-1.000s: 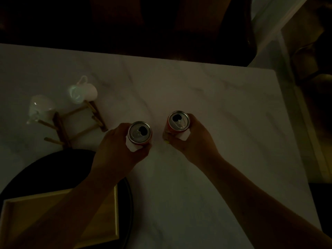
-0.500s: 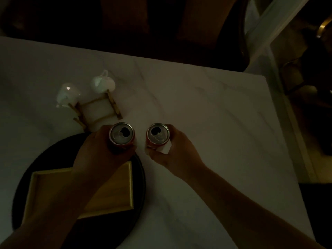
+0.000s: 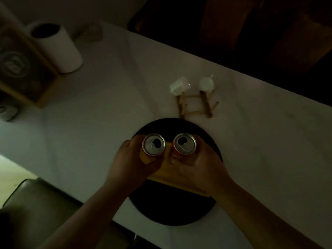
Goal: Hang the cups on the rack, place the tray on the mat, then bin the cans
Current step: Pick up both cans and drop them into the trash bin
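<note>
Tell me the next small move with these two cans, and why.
Probably carry both cans toward the white bin at the table's far left. Each hand grips one: left hand the left can, right hand the right can; cups hang on the rack.

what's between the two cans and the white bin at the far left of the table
In the head view, only bare white table lies between the cans, one in the left hand, one in the right, and the bin.

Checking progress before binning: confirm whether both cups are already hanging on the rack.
Yes: both white cups sit on the wooden rack's pegs, while each hand holds a can.
</note>
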Action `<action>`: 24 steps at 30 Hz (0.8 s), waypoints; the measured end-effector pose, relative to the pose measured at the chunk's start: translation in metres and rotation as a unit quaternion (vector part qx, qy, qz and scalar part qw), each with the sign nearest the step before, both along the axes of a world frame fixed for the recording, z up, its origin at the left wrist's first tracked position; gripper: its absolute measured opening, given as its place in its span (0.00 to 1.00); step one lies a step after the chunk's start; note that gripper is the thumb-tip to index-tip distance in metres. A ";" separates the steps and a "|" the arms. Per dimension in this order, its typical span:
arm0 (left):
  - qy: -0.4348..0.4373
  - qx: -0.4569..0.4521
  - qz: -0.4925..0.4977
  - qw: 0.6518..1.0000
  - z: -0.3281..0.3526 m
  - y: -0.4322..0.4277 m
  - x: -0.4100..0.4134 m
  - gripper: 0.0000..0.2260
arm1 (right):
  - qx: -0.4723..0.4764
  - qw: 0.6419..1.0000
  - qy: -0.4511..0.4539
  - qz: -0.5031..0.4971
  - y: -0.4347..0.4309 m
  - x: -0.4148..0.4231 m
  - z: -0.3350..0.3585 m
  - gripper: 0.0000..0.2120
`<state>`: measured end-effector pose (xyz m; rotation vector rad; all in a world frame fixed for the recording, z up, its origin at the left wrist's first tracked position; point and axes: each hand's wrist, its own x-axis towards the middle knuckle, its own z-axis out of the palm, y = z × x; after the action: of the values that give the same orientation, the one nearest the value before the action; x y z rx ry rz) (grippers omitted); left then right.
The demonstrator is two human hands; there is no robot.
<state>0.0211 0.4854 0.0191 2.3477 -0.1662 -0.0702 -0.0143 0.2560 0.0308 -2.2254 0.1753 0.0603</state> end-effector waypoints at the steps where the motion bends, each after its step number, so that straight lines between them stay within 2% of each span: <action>1: 0.000 0.003 0.005 1.000 0.001 0.015 -0.004 0.26 | -0.001 1.000 -0.002 0.007 0.015 0.002 0.003 0.33; 9: 0.005 0.025 0.072 0.997 -0.007 0.120 -0.045 0.30 | 0.015 0.992 -0.027 0.120 0.121 0.005 0.015 0.31; 12: 0.020 0.031 0.096 0.995 -0.011 0.145 -0.060 0.31 | 0.055 0.984 0.006 0.172 0.146 0.001 0.011 0.33; 15: 0.034 0.025 0.117 0.992 -0.016 0.164 -0.077 0.32 | 0.077 0.977 0.036 0.197 0.164 -0.008 0.004 0.27; 24: 0.036 -0.017 0.149 0.988 -0.041 0.208 -0.126 0.27 | 0.045 0.964 0.065 0.254 0.210 -0.053 -0.023 0.31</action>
<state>-0.1053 0.6933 -0.0217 2.3067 0.2185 -0.0065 -0.0671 0.4664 0.0075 -2.1231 -0.3250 0.4849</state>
